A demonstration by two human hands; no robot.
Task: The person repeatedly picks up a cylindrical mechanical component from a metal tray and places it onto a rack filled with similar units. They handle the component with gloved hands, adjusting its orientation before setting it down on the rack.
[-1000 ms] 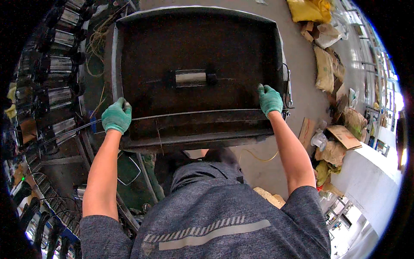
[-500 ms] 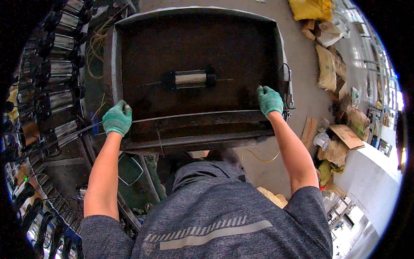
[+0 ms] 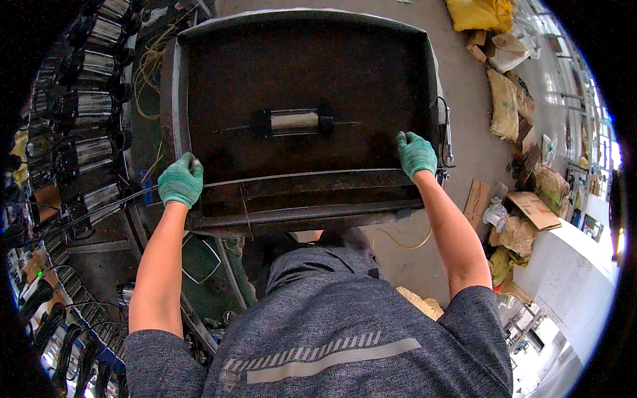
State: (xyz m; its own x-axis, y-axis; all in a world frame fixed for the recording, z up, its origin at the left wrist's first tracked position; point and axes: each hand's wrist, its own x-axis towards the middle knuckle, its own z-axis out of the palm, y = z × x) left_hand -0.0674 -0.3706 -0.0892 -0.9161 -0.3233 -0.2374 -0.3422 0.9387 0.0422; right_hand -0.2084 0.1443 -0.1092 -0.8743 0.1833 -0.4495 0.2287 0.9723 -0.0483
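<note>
A large dark open-topped metal tray (image 3: 180, 99) with raised walls is in front of me. Inside lies a cylinder (image 3: 295, 123) with a silvery middle and black ends, and a thin line sticks out from each end. My left hand (image 3: 180, 180), in a green glove, is closed at the near left corner, by a thin light edge running across the tray. At the near right corner my right hand (image 3: 417, 155), gloved alike, has its fingers curled over the side. Both seem to grip the tray's rim; the undersides of the fingers are hidden.
Similar cylinders (image 3: 95, 106) with black ends stand in a row at the left, near dark cables. A wrench (image 3: 448, 136) hangs outside the tray's right wall. Sacks (image 3: 503, 103), flattened cardboard (image 3: 534, 211) and a yellow bag (image 3: 479, 14) lie along the right.
</note>
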